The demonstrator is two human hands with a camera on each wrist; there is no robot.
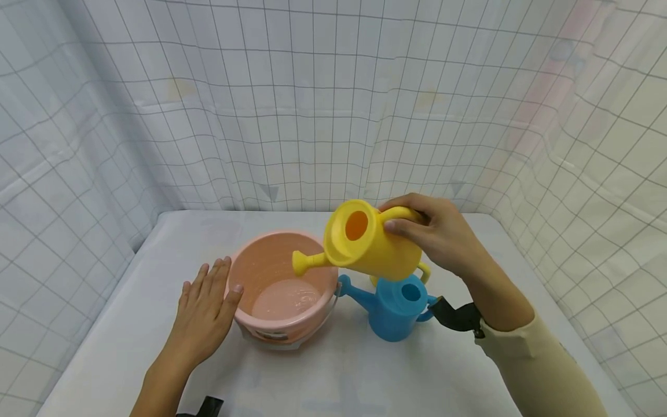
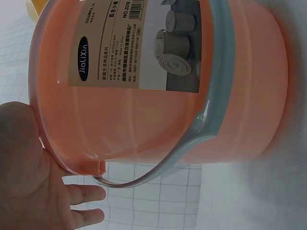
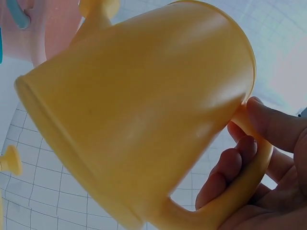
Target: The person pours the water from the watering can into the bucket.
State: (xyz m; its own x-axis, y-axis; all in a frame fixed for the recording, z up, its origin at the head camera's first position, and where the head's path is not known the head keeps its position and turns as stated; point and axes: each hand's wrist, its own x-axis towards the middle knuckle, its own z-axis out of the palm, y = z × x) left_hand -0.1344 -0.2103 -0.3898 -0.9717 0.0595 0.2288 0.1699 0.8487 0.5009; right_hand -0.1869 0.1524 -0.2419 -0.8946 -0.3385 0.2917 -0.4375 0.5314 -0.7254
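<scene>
My right hand (image 1: 435, 229) grips the handle of a yellow watering can (image 1: 385, 249), its fingers curled round it in the right wrist view. The can is tilted, and its spout reaches over the rim of a pink bucket (image 1: 283, 240). Some clear water (image 1: 304, 299) shows at the bucket's bottom. With fingers straight, my left hand (image 1: 205, 310) rests against the bucket's left rim. In the left wrist view the bucket's side carries a paper label (image 2: 136, 45) and a grey handle (image 2: 218, 72) hangs down.
A blue watering can (image 1: 393, 310) stands on the white table (image 1: 365, 376) just right of the bucket. Behind it, partly hidden, is another yellow watering can (image 1: 425, 272). White grid-patterned curtains (image 1: 333, 116) enclose the table at the back and sides.
</scene>
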